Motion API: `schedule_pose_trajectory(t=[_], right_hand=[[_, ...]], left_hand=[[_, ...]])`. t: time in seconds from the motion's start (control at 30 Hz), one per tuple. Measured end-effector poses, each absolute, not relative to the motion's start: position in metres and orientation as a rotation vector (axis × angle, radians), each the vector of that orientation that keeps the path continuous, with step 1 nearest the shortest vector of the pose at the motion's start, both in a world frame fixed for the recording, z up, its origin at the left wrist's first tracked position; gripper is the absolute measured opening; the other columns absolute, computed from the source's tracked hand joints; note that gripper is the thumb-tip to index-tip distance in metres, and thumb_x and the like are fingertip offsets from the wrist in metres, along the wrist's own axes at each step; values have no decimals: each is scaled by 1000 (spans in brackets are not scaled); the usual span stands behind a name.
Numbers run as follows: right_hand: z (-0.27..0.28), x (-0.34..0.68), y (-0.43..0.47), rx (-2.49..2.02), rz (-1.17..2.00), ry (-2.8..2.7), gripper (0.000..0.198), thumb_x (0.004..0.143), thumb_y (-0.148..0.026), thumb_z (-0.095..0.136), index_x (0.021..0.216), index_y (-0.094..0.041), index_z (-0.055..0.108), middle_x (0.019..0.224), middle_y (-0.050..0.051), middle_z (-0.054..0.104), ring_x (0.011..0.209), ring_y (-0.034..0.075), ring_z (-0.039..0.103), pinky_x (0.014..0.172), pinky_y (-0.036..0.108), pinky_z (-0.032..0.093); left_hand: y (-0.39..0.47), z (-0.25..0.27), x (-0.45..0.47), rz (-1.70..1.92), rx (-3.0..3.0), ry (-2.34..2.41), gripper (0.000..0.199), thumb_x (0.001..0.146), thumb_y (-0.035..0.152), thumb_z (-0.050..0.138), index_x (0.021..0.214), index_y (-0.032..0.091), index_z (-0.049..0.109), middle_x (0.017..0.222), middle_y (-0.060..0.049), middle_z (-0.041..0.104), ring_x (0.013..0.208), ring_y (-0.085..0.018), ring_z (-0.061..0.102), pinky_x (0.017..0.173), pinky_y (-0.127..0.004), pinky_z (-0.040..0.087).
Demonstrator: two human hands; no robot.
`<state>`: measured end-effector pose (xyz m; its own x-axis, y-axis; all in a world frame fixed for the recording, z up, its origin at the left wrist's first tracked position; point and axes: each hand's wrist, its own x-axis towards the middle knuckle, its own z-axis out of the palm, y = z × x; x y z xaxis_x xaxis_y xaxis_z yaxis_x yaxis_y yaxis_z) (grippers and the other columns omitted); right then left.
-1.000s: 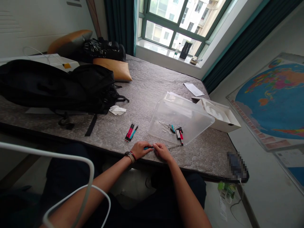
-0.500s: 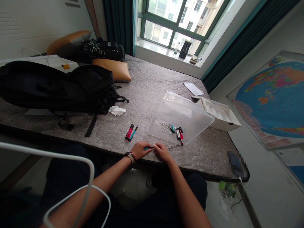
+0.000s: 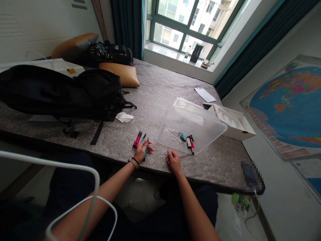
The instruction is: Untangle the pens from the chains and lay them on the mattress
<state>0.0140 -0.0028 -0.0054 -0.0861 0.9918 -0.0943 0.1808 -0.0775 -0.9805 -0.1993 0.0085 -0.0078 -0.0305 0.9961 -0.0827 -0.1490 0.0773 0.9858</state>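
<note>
My left hand (image 3: 140, 153) is closed around a teal-and-black pen (image 3: 145, 153), thumb along its side, the pen tip pointing away from me. Just beyond that hand, red-and-black pens (image 3: 136, 140) and another teal pen (image 3: 143, 137) lie side by side on the mattress. My right hand (image 3: 173, 160) rests near the mattress edge with its fingers curled in, and nothing shows in it. On a clear plastic sheet-like tray (image 3: 205, 125) lie thin pen parts (image 3: 175, 132), a teal piece (image 3: 183, 136) and red, white and black pen pieces (image 3: 192, 144).
A black backpack (image 3: 57, 93) fills the left side, with a crumpled tissue (image 3: 124, 117) beside it. An open white box (image 3: 233, 122) stands behind the tray on the right. A white cable (image 3: 62, 160) crosses in front of my left arm. A blurred dark device (image 3: 251, 175) lies at the right corner.
My left hand has moved left with the teal pen, toward the row of pens, and the pen has turned to point away. My right hand has let go of it and drawn slightly right.
</note>
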Motion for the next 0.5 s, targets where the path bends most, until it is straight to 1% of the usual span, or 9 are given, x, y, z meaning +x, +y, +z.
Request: schedule_pose_trajectory(t=[0.13, 0.27, 0.37, 0.43, 0.5], right_hand=[[-5, 13, -1, -1377, 1248, -1416, 40, 87, -54, 53, 66, -21, 46, 51, -4, 54, 40, 8, 43, 43, 21, 33], [-2, 18, 6, -1335, 1408, -1401, 40, 86, -55, 56, 67, -20, 49, 52, -3, 58, 38, 8, 45, 37, 19, 33], [0, 23, 12, -1317, 1497, -1318, 41, 84, -56, 57, 68, -19, 51, 55, -2, 61, 37, 8, 48, 35, 19, 34], [1, 23, 13, -1320, 1492, -1261, 41, 83, -56, 58, 68, -19, 50, 56, -1, 61, 38, 8, 49, 34, 18, 35], [1, 21, 12, -1328, 1454, -1257, 41, 83, -56, 58, 68, -19, 50, 55, -2, 61, 37, 7, 48, 34, 17, 34]], left_hand=[[10, -10, -202, 1352, 828, 1064, 49, 86, 63, 48, 89, 15, 59, 75, -7, 69, 59, -14, 63, 56, -27, 50], [11, -11, -202, 1434, 799, 1107, 44, 82, 56, 60, 88, 14, 67, 90, -11, 70, 76, -19, 66, 62, -27, 52], [8, -11, -202, 1463, 917, 1181, 40, 82, 52, 64, 91, 14, 72, 95, -11, 70, 87, -21, 66, 73, -31, 54], [5, -10, -201, 1479, 973, 1176, 37, 80, 50, 67, 93, 16, 74, 97, -11, 70, 92, -23, 65, 82, -35, 54], [1, -9, -201, 1476, 1033, 1153, 35, 78, 48, 69, 94, 17, 75, 97, -10, 70, 95, -24, 65, 85, -38, 53]])
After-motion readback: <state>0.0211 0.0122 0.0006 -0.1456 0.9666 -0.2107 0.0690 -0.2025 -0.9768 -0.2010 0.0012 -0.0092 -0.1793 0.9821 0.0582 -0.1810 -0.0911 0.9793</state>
